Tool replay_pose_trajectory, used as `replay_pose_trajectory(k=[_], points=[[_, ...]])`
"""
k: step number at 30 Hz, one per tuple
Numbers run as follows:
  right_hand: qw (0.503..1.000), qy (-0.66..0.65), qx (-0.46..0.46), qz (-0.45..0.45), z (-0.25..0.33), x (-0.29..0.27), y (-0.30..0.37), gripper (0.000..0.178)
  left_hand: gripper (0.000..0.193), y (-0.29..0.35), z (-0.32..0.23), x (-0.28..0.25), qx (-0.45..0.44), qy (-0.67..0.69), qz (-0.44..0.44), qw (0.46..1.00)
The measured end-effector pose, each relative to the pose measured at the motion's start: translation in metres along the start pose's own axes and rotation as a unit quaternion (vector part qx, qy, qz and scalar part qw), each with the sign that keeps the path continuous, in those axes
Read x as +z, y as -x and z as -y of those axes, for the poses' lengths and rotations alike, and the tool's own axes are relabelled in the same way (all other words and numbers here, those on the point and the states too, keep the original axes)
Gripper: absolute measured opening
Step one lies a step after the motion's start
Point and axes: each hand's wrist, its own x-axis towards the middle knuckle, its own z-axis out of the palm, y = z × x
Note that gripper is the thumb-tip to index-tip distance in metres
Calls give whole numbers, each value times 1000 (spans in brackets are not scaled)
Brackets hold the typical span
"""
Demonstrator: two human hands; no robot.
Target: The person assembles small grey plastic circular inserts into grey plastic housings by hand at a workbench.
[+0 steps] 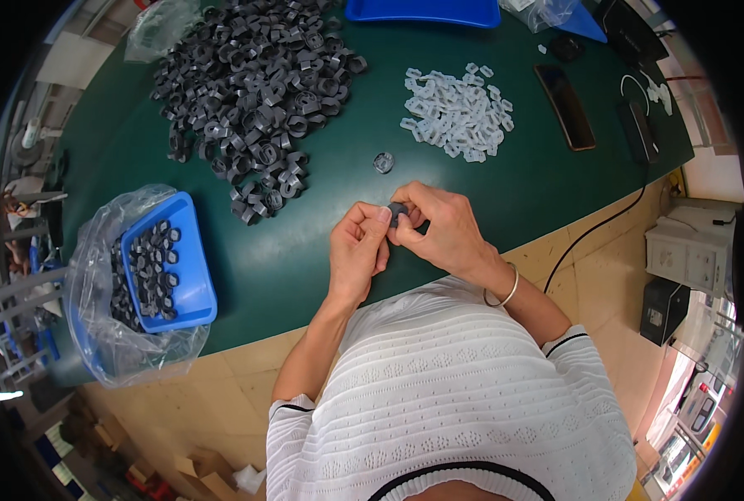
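Note:
My left hand (pixel 358 250) and my right hand (pixel 439 225) meet above the green table (pixel 506 192), both pinching one small dark grey ring-shaped part (pixel 398 210) between their fingertips. A single small clear part (pixel 384 162) lies on the table just beyond my hands. Further back left spreads a large heap of dark grey ring parts (pixel 259 92). A smaller pile of white translucent parts (pixel 460 113) lies back right.
A blue tray (pixel 198 280) lined with a clear plastic bag holds several dark ring parts at the left edge. A phone (pixel 565 107) and a black device with a cable (pixel 639 129) lie at the right. Another blue tray (pixel 426 12) sits at the back.

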Motion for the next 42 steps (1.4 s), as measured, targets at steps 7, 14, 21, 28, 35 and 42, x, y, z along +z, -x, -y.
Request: replay_pose_trajectory(k=[7,14,21,28,35,42], points=[[995,54,-86,-16,-23,-30,-36,16,30,-15,-7,-30,-22,193,79,978],[942,321,-98,-24,-40,-30,-87,9,14,-47,-27,-31,93,-126,-18,988],[929,346,-132,-5,-43,-31,-90,5,27,-73,-24,-5,316,-532,-67,783],[981,170,-87,38,-34,-26,-32,8,31,-56,-24,-15,276,-555,-49,783],[992,103,-43,53,-38,-35,-17,24,25,-45,-19,-16,247,-505,-53,825],[978,190,-69,48,-34,-24,-30,23,8,-32,-23,-24,125,-273,-19,954]])
